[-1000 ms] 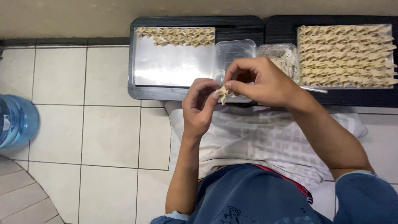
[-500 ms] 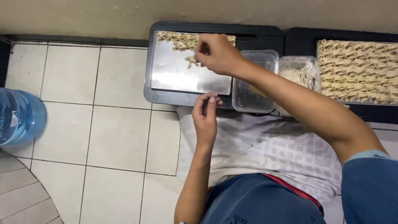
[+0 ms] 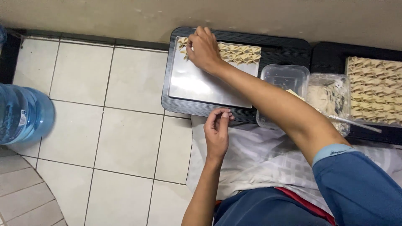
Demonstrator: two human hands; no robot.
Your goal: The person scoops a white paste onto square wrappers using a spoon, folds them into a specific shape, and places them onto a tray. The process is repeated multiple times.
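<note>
My right hand [image 3: 204, 50] reaches across to the far left end of a row of folded pale dumplings [image 3: 239, 53]. The row lies along the back edge of a silver sheet [image 3: 201, 86] in a black tray [image 3: 166, 90]. The fingertips press on the end dumpling [image 3: 183, 43]. My left hand [image 3: 217, 134] hovers at the tray's front edge above a white cloth [image 3: 259, 155] on my lap. Its fingers are pinched together, and I see nothing in them.
A clear plastic box [image 3: 284, 77] and a film-covered bowl of filling [image 3: 328, 96] with a metal spoon [image 3: 356, 123] stand right of the tray. A second black tray [image 3: 377, 90] holds several rows of dumplings. A blue water bottle [image 3: 21, 115] lies on the tiled floor at left.
My right hand carried a dumpling from in front of my chest out to the left end of the row on the sheet. My left hand stayed near my lap, fingers closed.
</note>
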